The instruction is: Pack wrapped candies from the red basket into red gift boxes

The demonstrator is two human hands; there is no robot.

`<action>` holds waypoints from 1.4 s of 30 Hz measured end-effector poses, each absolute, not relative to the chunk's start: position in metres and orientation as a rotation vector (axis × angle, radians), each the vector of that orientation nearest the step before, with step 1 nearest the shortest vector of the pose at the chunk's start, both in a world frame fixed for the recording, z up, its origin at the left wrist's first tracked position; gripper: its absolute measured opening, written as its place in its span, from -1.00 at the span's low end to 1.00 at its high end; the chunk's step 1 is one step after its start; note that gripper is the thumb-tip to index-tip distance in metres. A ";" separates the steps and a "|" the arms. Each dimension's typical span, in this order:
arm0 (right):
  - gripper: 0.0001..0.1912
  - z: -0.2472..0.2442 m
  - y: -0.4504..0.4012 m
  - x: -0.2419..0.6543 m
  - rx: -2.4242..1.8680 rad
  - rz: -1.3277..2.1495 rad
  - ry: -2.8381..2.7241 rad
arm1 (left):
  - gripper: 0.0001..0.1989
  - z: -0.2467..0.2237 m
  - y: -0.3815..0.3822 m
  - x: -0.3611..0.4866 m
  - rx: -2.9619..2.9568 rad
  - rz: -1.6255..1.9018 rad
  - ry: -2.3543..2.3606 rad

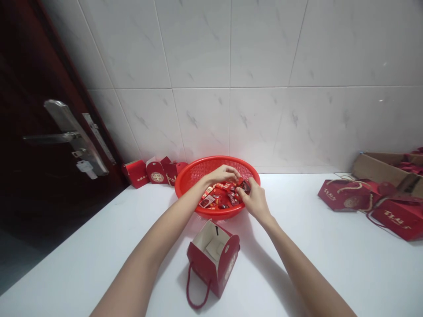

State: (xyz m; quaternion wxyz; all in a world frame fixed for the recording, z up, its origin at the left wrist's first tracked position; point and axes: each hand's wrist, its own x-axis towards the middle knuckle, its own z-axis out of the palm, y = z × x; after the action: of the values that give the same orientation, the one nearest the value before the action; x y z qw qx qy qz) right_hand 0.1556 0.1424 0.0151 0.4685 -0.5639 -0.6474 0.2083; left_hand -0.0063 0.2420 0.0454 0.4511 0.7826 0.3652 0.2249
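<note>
A red plastic basket (185,187) with a perforated wall holds several wrapped candies (222,197) in red, gold and dark wrappers. Over its far side, my left hand (225,174) reaches in with curled fingers, their tips by a small red wrapper; what they grip is hidden. At the basket's right rim, my right hand (254,196) pinches a dark red wrapped candy between thumb and fingers. Between my forearms stands a dark red gift box (211,259), its top open and its pale inside showing. A rope handle hangs from its near side.
Several small red gift boxes (137,174) stand at the back left by the wall. More red gift boxes (345,193) lie at the right, beside a cardboard carton (373,169) with red things inside. A dark door with a metal handle (71,136) borders the white table's left side.
</note>
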 end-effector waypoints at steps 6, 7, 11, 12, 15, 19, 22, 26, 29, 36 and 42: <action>-0.85 0.022 0.137 0.157 -1.413 0.523 -1.688 | -0.76 0.021 0.245 -0.008 2.207 0.228 1.067; -0.86 0.024 0.136 0.158 -1.420 0.532 -1.724 | -0.73 0.019 0.243 -0.006 2.284 0.162 1.069; -0.91 0.033 0.132 0.162 -1.454 0.555 -1.880 | -0.65 0.014 0.238 0.007 2.575 -0.074 1.172; -0.92 0.035 0.131 0.162 -1.477 0.545 -1.911 | -0.65 0.013 0.237 0.010 2.591 -0.085 1.201; -0.91 0.040 0.129 0.163 -1.563 0.491 -1.988 | -0.69 0.010 0.237 0.014 2.627 -0.066 1.244; -0.96 0.038 0.128 0.160 -1.572 0.458 -2.130 | -0.80 0.012 0.235 0.015 2.663 0.017 1.235; -0.91 0.033 0.127 0.155 -1.687 0.380 -2.212 | -0.86 0.015 0.235 0.016 2.651 0.068 1.219; -0.87 0.027 0.123 0.147 -1.786 0.295 -2.220 | -0.81 0.015 0.237 0.016 2.589 0.142 1.206; -0.89 0.027 0.121 0.145 -1.825 0.273 -2.181 | -0.78 0.014 0.240 0.011 2.515 0.218 1.199; -0.90 0.026 0.130 0.156 -1.620 0.574 -1.944 | -0.80 0.026 0.246 -0.005 2.298 0.580 1.233; -0.93 0.028 0.144 0.166 -1.201 1.166 -1.381 | -0.68 0.043 0.252 -0.008 2.081 0.921 1.146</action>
State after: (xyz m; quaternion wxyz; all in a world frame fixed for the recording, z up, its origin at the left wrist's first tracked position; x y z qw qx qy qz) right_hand 0.1658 0.1439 0.0284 0.4670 -0.4895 -0.5627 0.4750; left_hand -0.0079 0.2521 0.0432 0.2926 0.7811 0.4299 0.3457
